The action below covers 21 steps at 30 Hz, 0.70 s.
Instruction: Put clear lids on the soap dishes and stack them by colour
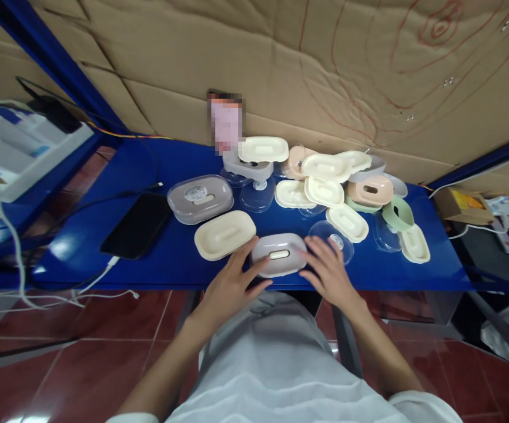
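Note:
A mauve-grey soap dish [287, 241] lies at the table's front edge, with a cream piece showing through the slot in its middle. My left hand [235, 279] is at its left end, fingers apart, one fingertip reaching over the dish. At the right end, my right hand [330, 271] has its fingers spread against or close to the rim; a firm grip is not visible. Left of the dish rests a cream oval tray [225, 234]. Partly behind my right hand is a clear plastic lid [347, 249] with a round sticker.
Further back lie several cream trays [324, 192], a peach holder [373, 191], a green holder [398, 212] and a clear-lidded grey dish [200, 200]. A black phone [137, 226] with cables lies left on the blue table [82, 229]. Cardboard [258, 64] stands behind.

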Each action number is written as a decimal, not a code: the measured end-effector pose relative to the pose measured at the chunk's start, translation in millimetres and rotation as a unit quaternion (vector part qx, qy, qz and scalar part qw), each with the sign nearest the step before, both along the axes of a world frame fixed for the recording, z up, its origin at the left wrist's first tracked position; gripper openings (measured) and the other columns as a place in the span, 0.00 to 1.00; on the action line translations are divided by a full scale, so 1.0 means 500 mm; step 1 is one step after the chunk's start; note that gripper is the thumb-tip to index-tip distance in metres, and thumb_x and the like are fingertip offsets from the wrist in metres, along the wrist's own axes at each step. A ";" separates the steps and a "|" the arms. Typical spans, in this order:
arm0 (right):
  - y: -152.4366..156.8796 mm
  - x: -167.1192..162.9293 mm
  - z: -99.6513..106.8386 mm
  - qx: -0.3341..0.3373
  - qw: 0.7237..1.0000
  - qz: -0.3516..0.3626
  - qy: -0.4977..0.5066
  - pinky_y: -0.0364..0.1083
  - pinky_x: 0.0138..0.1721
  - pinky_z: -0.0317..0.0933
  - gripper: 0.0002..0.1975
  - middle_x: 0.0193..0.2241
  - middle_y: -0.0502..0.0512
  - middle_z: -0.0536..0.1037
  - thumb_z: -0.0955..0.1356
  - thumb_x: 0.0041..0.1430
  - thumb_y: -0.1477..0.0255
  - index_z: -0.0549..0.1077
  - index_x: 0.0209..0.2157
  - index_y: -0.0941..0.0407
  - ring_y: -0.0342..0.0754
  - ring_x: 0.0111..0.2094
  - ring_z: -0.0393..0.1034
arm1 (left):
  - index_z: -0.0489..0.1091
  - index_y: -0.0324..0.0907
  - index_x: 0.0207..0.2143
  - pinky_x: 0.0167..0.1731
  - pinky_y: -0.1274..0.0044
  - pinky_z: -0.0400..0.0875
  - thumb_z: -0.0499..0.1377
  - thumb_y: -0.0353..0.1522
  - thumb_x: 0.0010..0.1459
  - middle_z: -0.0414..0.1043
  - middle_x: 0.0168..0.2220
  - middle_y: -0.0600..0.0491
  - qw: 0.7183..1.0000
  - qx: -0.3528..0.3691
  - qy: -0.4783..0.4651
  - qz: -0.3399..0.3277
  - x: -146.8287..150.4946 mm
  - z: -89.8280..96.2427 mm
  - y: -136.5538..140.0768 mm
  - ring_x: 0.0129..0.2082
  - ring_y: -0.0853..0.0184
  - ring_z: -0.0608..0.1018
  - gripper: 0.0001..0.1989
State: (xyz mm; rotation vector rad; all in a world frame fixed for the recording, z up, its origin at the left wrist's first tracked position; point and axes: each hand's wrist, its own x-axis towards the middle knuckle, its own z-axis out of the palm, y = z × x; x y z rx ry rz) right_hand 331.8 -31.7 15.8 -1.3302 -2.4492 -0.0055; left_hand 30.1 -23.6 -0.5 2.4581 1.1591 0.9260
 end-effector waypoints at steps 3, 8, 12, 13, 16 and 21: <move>-0.007 0.056 -0.008 0.022 0.983 -0.182 0.018 0.76 0.68 0.58 0.33 0.73 0.65 0.63 0.69 0.73 0.59 0.61 0.74 0.45 0.70 0.73 0.59 | 0.72 0.47 0.61 0.69 0.55 0.71 0.63 0.34 0.70 0.58 0.75 0.41 0.999 -0.040 -0.020 -0.003 -0.003 0.008 0.000 0.74 0.48 0.65 0.18; -0.030 0.070 -0.001 -0.023 0.981 -0.162 0.104 0.72 0.68 0.62 0.30 0.73 0.60 0.65 0.67 0.75 0.62 0.60 0.75 0.42 0.65 0.74 0.58 | 0.67 0.50 0.66 0.72 0.58 0.66 0.64 0.35 0.69 0.57 0.76 0.46 0.990 -0.133 -0.043 -0.011 -0.010 0.012 0.007 0.75 0.54 0.64 0.25; -0.026 -0.004 0.026 -0.062 0.994 0.013 0.088 0.68 0.72 0.60 0.33 0.75 0.56 0.61 0.66 0.76 0.66 0.55 0.77 0.43 0.61 0.77 0.50 | 0.48 0.53 0.77 0.73 0.60 0.64 0.67 0.37 0.67 0.57 0.76 0.45 0.980 -0.190 -0.060 0.004 -0.012 0.007 0.012 0.75 0.55 0.64 0.44; -0.020 -0.022 0.030 -0.057 0.995 0.049 0.066 0.69 0.72 0.59 0.33 0.76 0.57 0.60 0.66 0.76 0.67 0.55 0.77 0.44 0.62 0.78 0.47 | 0.46 0.53 0.77 0.73 0.60 0.64 0.68 0.37 0.66 0.56 0.77 0.45 0.978 -0.197 -0.061 0.006 -0.012 0.006 0.012 0.75 0.54 0.64 0.46; 0.002 -0.056 0.030 -0.029 0.994 0.105 0.009 0.71 0.74 0.54 0.31 0.75 0.58 0.61 0.67 0.76 0.67 0.58 0.76 0.47 0.64 0.79 0.43 | 0.44 0.52 0.78 0.73 0.60 0.63 0.69 0.38 0.66 0.56 0.77 0.44 0.978 -0.200 -0.062 0.003 -0.013 0.002 0.013 0.76 0.53 0.63 0.48; 0.022 -0.053 0.018 0.002 0.990 0.133 -0.035 0.71 0.74 0.55 0.32 0.73 0.59 0.66 0.69 0.74 0.65 0.61 0.75 0.47 0.64 0.78 0.49 | 0.45 0.53 0.78 0.72 0.58 0.64 0.68 0.40 0.66 0.55 0.77 0.44 0.979 -0.194 -0.056 0.003 -0.013 -0.003 0.014 0.76 0.51 0.63 0.47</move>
